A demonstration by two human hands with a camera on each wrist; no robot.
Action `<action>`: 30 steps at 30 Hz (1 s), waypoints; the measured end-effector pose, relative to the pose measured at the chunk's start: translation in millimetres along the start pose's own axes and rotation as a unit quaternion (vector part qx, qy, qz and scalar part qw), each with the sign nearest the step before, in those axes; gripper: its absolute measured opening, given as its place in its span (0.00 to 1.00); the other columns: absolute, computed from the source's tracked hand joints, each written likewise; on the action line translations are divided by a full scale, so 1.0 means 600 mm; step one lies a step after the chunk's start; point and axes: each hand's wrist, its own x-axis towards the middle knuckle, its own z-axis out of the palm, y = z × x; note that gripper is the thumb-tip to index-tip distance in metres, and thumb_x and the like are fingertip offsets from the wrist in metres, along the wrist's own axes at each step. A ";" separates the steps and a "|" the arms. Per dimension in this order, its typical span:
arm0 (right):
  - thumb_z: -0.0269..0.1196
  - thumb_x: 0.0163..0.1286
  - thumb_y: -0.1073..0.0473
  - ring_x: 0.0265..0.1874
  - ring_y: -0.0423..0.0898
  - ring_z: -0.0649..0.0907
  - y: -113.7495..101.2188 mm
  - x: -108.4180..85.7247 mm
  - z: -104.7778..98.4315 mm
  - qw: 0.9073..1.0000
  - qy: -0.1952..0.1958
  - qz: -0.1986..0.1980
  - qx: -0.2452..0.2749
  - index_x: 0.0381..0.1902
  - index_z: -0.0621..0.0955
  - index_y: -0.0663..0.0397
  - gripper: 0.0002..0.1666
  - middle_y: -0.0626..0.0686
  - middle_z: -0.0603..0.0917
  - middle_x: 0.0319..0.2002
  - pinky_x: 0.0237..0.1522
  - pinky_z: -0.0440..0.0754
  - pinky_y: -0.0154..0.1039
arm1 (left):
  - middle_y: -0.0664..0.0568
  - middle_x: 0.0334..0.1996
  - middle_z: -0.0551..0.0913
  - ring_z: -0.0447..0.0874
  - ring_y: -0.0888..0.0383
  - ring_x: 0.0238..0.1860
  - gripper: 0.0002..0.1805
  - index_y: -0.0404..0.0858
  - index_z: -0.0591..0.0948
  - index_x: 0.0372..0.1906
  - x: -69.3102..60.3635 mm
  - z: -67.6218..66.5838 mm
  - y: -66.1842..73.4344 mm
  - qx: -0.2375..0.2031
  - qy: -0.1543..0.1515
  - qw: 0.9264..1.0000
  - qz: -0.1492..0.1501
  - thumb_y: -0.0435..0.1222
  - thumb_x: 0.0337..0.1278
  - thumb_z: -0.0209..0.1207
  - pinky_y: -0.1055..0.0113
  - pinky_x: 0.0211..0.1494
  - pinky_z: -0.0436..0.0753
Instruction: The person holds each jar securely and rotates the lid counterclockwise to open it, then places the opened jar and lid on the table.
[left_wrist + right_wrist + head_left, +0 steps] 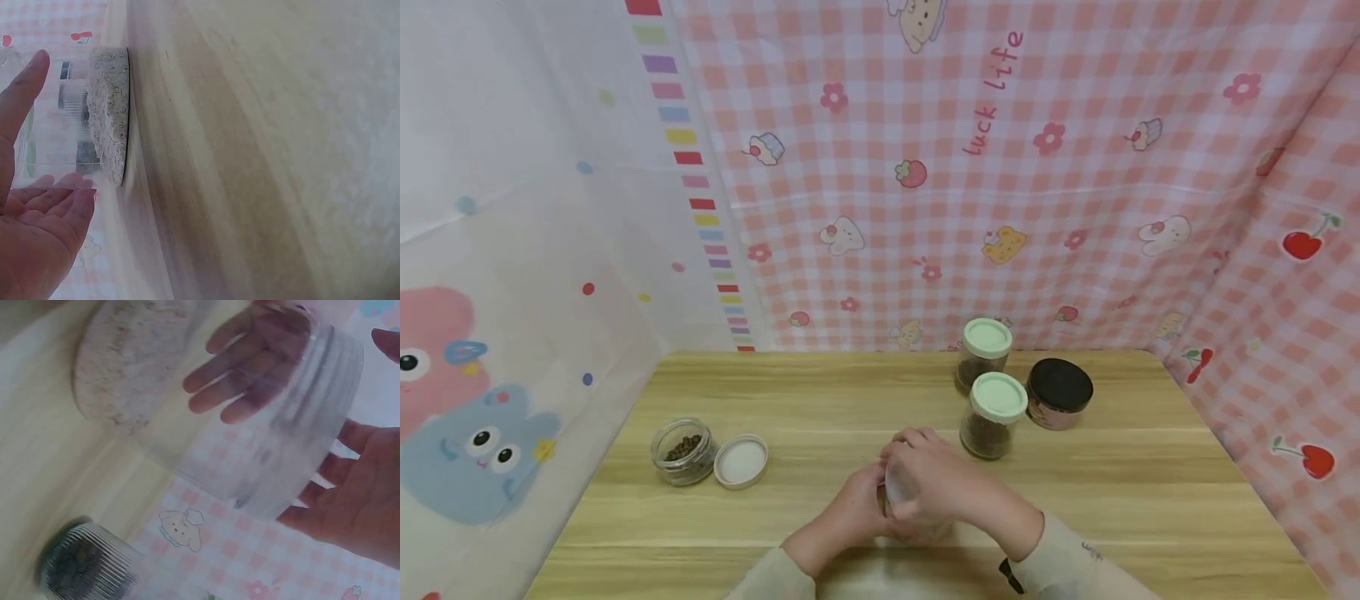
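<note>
A clear jar (pixel 187 450) with pale, flaky material in its bottom stands near the table's front. My left hand (pixel 861 507) holds its side, the thumb (pixel 28 87) on one side and fingers on the other. At the jar's top, my right hand (pixel 936 479) grips what looks like a clear lid (pixel 306 425); motion blurs this part. Through the clear wall, left-hand fingers (pixel 244 375) show in the right wrist view. From above, both hands cover most of the jar.
Two jars with pale green lids, one nearer (pixel 998 398) and one farther (pixel 987 337), stand beside a black-lidded jar (pixel 1060 387). Leftward, an uncovered glass jar (pixel 683 471) with brown pieces sits next to a white lid (pixel 741 462). Patterned cloth (pixel 880 208) hangs behind the table.
</note>
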 end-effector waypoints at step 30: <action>0.70 0.41 0.28 0.64 0.66 0.64 0.005 -0.029 0.003 0.998 0.009 0.048 -0.037 0.68 0.65 0.48 0.60 0.64 0.63 0.67 0.59 0.68 0.64 | 0.51 0.57 0.78 0.76 0.55 0.57 0.49 0.40 0.69 0.64 0.002 0.005 -0.004 -0.011 0.010 1.000 0.011 0.41 0.27 0.78 0.65 0.61 0.75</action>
